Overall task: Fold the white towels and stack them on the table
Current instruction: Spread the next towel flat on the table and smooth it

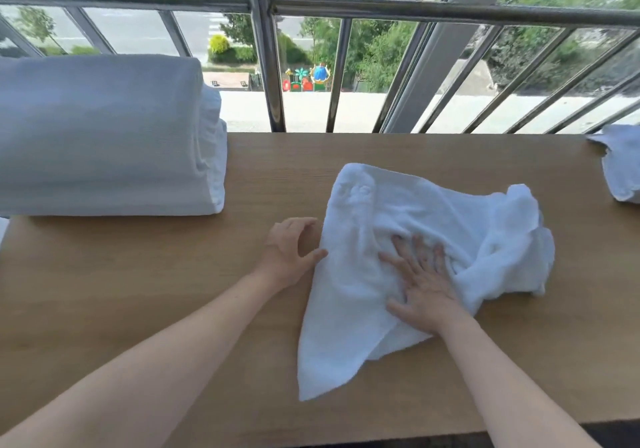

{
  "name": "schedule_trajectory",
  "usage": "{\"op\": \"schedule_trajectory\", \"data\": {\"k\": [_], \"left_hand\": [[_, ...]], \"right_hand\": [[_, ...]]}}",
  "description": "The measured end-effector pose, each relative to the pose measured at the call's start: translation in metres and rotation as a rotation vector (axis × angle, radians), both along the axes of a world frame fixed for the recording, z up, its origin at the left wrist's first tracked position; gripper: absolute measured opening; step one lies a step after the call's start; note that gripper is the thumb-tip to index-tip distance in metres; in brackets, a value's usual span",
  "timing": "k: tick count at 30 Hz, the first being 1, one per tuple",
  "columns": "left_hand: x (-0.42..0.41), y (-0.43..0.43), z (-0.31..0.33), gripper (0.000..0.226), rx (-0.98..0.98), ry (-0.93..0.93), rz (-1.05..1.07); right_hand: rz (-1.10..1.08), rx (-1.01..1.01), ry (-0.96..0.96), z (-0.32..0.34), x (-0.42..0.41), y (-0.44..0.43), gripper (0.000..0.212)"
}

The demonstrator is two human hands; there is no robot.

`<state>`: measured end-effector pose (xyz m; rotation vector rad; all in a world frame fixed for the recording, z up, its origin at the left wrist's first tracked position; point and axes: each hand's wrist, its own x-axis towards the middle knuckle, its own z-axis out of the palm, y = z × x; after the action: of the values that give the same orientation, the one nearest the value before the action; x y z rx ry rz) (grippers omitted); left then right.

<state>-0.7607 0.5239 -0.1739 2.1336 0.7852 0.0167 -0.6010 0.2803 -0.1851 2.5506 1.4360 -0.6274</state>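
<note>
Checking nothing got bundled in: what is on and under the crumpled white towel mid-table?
The right hand lies flat on the crumpled white towel, fingers spread. The light wooden table shows around it; whatever lies beneath the cloth is covered.

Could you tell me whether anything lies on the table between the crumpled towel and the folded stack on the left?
Only the person's left hand, at the left edge of the towel; otherwise bare table up to the stack.
</note>
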Motion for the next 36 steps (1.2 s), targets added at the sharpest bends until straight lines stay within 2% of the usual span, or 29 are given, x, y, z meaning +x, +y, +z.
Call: {"op": "schedule_trajectory", "data": {"k": [3,6,10,13,16,20,24,29,33,36], "left_hand": [[0.019,-0.011,0.004,0.06,-0.315,0.022,0.156],[0.036,-0.02,0.003,0.049,-0.451,0.049,0.223],[0.047,-0.024,0.006,0.029,-0.47,0.058,0.176],[0.049,-0.026,0.005,0.022,-0.679,-0.05,0.202],[0.05,-0.03,0.009,0.035,-0.976,-0.119,0.185],[0.05,-0.025,0.013,0.044,-1.201,-0.012,0.151],[0.042,-0.017,0.012,0.04,-1.207,-0.002,0.148],[0.034,-0.015,0.009,0.037,-1.151,-0.109,0.217],[0.03,-0.017,0.009,0.047,-1.209,-0.154,0.243],[0.026,-0.014,0.007,0.032,-1.132,-0.169,0.261]], "right_hand": [[-0.246,0.158,0.069,0.004,-0.017,0.032,0.057],[-0.502,0.312,0.154,-0.002,-0.055,0.057,0.05],[-0.545,0.224,0.046,-0.018,-0.087,0.052,0.063],[-0.543,0.177,0.012,-0.022,-0.089,0.037,0.069],[-0.541,0.169,0.02,-0.02,-0.084,0.029,0.067],[-0.545,0.204,0.059,-0.014,-0.084,0.029,0.067],[-0.542,0.198,0.072,-0.013,-0.084,0.028,0.068],[-0.532,0.182,0.077,-0.013,-0.084,0.027,0.07],[-0.518,0.159,0.061,-0.015,-0.084,0.026,0.068],[-0.508,0.142,0.048,-0.017,-0.082,0.025,0.068]]}}
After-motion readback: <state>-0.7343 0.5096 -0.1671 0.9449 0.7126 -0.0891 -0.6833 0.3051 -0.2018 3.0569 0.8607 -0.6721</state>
